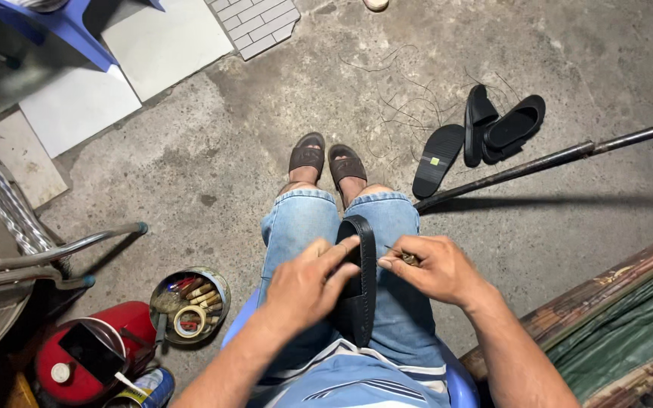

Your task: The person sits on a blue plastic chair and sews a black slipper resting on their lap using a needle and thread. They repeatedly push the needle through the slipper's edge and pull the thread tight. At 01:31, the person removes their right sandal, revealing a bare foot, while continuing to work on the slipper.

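Sandal (358,291) work sits on your lap: one black sandal stands on edge between your jeans-clad thighs, its strap side turned toward your left hand (307,287). That grip is closed around the sandal, fingers curled over the upper edge and the thumb behind it. Your right hand (436,268) is pinched shut on one small thin tool (404,256), held between thumb and fingertips just beside the sandal's edge; what kind of tool it is you cannot tell at this size.

You wear two brown slides (326,160) on your feet, side by side on the concrete floor (213,151). Three more black sandals (485,136) lie in a loose heap on the floor ahead and to your right, one of them sole up. One long dark metal rod (553,160) runs slantwise just beyond them.

To your left stands one round tin (190,304) holding a roll of tape and several short sticks, and near it one red canister (92,351). Two pale tiles (115,72) lie further off, beside one blue plastic stool (62,23).
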